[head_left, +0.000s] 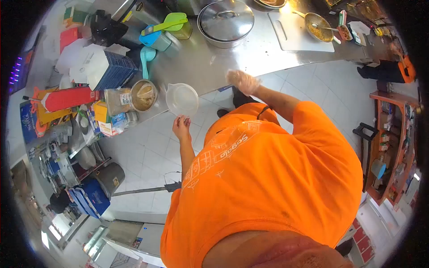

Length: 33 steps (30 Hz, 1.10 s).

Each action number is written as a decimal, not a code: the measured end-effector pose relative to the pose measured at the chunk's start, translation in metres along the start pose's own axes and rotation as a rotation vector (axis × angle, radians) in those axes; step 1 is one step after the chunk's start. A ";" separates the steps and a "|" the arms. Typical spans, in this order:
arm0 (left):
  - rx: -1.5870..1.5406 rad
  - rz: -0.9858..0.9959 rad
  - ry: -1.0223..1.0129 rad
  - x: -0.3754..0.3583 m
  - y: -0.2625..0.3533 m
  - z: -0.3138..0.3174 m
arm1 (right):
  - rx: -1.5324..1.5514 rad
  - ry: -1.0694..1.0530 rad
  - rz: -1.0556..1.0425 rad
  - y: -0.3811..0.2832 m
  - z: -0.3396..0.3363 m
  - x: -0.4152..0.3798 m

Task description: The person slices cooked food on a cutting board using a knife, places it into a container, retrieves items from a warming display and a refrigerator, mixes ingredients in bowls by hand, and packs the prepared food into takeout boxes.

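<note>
My left hand (182, 127) is at the counter's front edge with its fingers closed at the near rim of a clear plastic jug (182, 99). The jug looks empty and partly overhangs the edge. My right hand (243, 82), in a thin clear plastic glove, hovers by the edge farther right. Its fingers are loosely stretched, with nothing visible in them. Just left of the jug stands a metal bowl (144, 95) with something pale inside. Beside that bowl lies a clear bag (117, 100) with a label.
On the steel counter (201, 62) stand a lidded pot (225, 22), a white cutting board (299, 31) and a pan of food (318, 27). A teal scoop (146, 60) and stacked blue-edged boxes (114, 71) are at the left. An orange shelf (386, 143) stands right.
</note>
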<state>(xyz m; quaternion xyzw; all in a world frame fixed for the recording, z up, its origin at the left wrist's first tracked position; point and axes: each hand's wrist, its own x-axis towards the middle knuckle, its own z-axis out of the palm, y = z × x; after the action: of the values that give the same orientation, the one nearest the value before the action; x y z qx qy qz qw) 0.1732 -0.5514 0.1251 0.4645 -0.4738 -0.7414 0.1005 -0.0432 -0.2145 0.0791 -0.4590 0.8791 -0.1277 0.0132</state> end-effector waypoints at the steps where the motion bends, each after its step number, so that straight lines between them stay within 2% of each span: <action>1: -0.018 -0.004 0.004 0.001 0.001 0.000 | 0.039 0.073 -0.060 -0.005 0.003 -0.015; 2: -0.010 -0.002 0.008 0.001 0.004 0.000 | 0.075 0.145 -0.123 0.000 0.008 -0.027; 5: 0.004 -0.011 0.021 -0.006 0.005 -0.006 | 0.108 0.057 0.049 0.058 0.033 -0.054; 7: -0.008 0.000 -0.001 0.000 0.004 -0.006 | -0.136 0.038 -0.010 0.096 -0.004 -0.055; 9: -0.013 0.004 0.009 0.003 0.011 0.004 | -0.232 -0.232 0.341 0.111 -0.056 -0.036; 12: -0.013 0.020 -0.029 0.008 0.018 0.020 | -0.237 0.128 0.376 0.155 -0.047 -0.043; 15: -0.019 0.026 -0.050 0.014 0.021 0.035 | -0.259 -0.083 0.608 0.102 -0.142 -0.003; 16: -0.028 0.028 -0.050 0.016 0.024 0.042 | -0.422 -0.062 0.676 0.144 -0.107 0.010; 19: -0.054 0.032 -0.027 0.017 0.036 0.054 | 0.549 0.466 0.888 0.205 -0.123 0.064; 20: -0.053 0.049 -0.018 0.015 0.043 0.058 | 0.491 0.434 0.896 0.219 -0.142 0.086; 22: -0.037 0.081 -0.006 0.011 0.062 0.064 | 0.311 0.140 0.763 0.259 -0.145 0.132; 23: -0.022 0.104 0.006 0.008 0.071 0.068 | 0.096 -0.034 0.625 0.280 -0.125 0.151; 24: -0.004 0.129 0.018 0.005 0.082 0.070 | 0.214 -0.145 0.789 0.282 -0.112 0.167; 25: 0.014 0.154 0.028 0.002 0.094 0.073 | 0.326 -0.019 0.712 0.262 -0.112 0.172; 27: 0.027 0.200 0.027 -0.010 0.111 0.079 | 0.436 0.120 0.731 0.247 -0.089 0.180; 29: 0.029 0.215 0.027 -0.018 0.125 0.094 | 0.520 0.075 0.815 0.205 -0.102 0.182; 33: 0.008 0.166 -0.006 -0.039 0.134 0.104 | 0.494 0.032 0.692 0.180 -0.039 0.184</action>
<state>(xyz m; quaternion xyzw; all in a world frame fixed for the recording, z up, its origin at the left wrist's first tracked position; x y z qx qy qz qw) 0.0738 -0.5362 0.2671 0.4218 -0.5139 -0.7300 0.1586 -0.2997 -0.2567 0.0920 -0.1178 0.9244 -0.3298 0.1511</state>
